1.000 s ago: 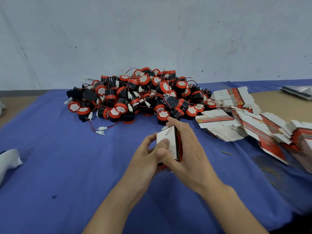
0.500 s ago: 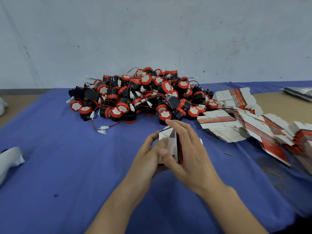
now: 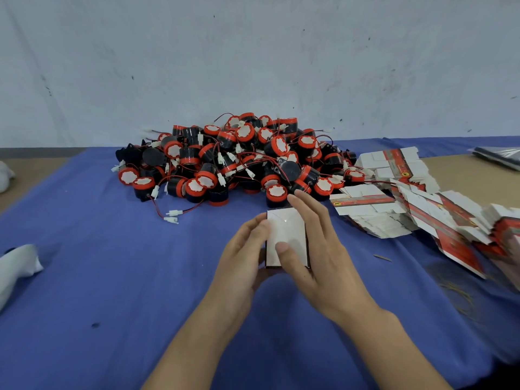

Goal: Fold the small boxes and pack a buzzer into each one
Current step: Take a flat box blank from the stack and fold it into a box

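Box at frame centre | my left hand grips its left edge | my right hand pinches its white face

One wide-angle camera on the person's head looks forward and down. It sits close over the left hand and right hand, which hold a small box at lower centre. A blue cloth fills the lower frame, the buzzer pile lies mid-frame, and a grey wall spans the top.
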Demonstrator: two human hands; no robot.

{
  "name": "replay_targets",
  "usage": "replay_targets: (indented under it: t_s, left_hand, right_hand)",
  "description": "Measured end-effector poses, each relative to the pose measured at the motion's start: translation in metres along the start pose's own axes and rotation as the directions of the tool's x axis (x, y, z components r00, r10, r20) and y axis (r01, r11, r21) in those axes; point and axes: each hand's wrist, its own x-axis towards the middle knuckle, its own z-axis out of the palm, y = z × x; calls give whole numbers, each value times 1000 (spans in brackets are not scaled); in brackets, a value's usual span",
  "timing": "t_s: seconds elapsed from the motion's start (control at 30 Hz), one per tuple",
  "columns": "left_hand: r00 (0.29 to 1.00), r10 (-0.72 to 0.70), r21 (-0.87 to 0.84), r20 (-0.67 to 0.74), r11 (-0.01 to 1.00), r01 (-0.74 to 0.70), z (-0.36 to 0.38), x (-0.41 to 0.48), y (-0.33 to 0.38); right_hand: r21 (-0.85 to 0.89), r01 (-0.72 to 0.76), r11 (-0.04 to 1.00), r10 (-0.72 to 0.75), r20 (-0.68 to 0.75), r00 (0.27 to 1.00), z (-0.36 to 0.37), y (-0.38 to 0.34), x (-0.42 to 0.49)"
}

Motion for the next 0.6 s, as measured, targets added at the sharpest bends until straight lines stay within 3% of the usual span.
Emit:
replay_targets:
  t_s: [0.13,0.3,0.6]
  left_hand:
    - [997,-2,-114,-72,993,-7,-6,3,7]
    - [990,40,-85,-138,995,-52,-8,3,6]
    - [998,61,340,-15,939,-52,-13,-1,6]
  right_hand:
    - [-27,-36,999,38,46,998,-2,4,0]
    - [-40,-103,994,107,131,986,-1,2,-2]
    - [0,-47,999,46,237,970,-1,4,-3]
